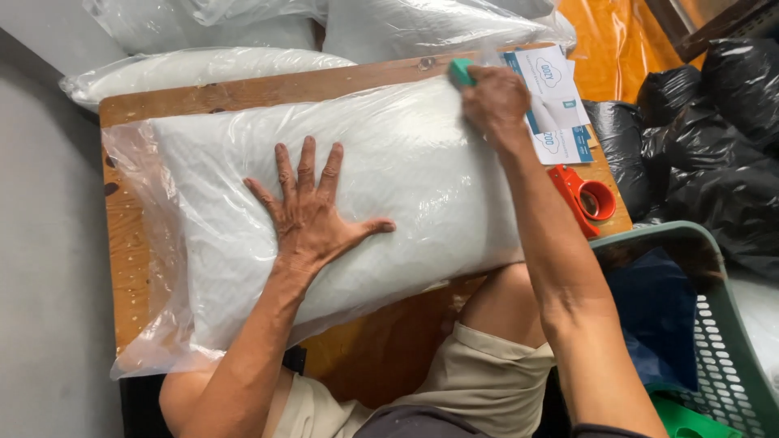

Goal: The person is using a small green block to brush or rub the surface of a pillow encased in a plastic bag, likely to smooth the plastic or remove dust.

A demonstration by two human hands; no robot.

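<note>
A white pillow in a clear plastic bag [406, 162] lies across a small wooden table [268, 85]. My left hand [312, 212] presses flat on the middle of the pillow, fingers spread. My right hand [497, 101] is at the pillow's far right end, closed around a small green object [461, 71] that pokes out past my fingers. Just right of that hand lie white and blue printed cards [560, 97].
A red tape dispenser [588, 199] sits at the table's right edge. More bagged pillows [203, 69] lie behind the table. Black plastic bags [714, 138] pile up at the right. A green plastic basket [730, 341] with dark blue cloth stands by my right knee.
</note>
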